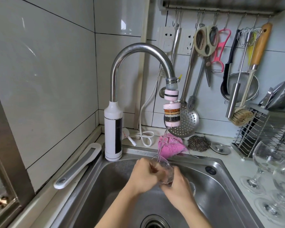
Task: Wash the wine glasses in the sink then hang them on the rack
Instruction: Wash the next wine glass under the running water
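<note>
Water from the filter tap (172, 115) runs into the wine glass (163, 170) – left hand (144, 176) rubbing inside, right hand (178, 186) gripping its bowl – over the sink (220, 186)

Wine glass (163, 171) in both hands over the sink (220, 186), more glasses (270, 162) on its right.

Kitchen corner, glossy pale grey wall tiles (44, 66) with dark grout lines, daylight glare on them. Window frame (5, 145) at left edge. Two white wall sockets (167, 39) on the back wall. Metal hook rail (217, 11) up top – scissors (206, 41), pink peeler (220, 48), whisk (248, 37), strainer (238, 86), slotted ladle (186, 122), brush (242, 116) hanging. White countertop (234, 163) – pink cloth (171, 146), steel scourer (198, 143), wire drying rack (262, 129).
</note>
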`<action>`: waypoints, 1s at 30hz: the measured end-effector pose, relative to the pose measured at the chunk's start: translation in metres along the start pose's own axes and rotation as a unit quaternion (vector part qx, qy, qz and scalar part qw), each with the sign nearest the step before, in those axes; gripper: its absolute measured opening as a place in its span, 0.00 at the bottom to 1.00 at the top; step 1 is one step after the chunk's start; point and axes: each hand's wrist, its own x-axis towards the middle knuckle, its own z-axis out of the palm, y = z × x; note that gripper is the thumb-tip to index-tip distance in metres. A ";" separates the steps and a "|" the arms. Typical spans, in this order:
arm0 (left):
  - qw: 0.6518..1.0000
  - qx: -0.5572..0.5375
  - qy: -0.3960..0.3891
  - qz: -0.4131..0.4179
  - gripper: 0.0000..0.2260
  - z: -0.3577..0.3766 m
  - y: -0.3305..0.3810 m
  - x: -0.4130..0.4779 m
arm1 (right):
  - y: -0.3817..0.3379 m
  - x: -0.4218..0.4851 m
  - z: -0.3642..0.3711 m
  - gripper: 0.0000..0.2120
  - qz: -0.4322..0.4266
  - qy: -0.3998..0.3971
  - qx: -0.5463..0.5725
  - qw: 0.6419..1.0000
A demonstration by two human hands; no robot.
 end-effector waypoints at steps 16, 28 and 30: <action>1.000 0.024 0.010 -0.007 0.03 0.006 0.002 -0.001 | 0.001 0.000 0.002 0.27 -0.029 0.021 0.021 0.999; 1.000 0.016 0.010 -0.019 0.08 0.011 0.005 -0.001 | 0.000 0.002 0.004 0.32 -0.033 0.014 0.072 0.997; 1.000 -0.016 -0.001 -0.015 0.06 0.009 0.003 0.000 | 0.001 0.002 0.004 0.24 -0.030 0.001 0.062 0.998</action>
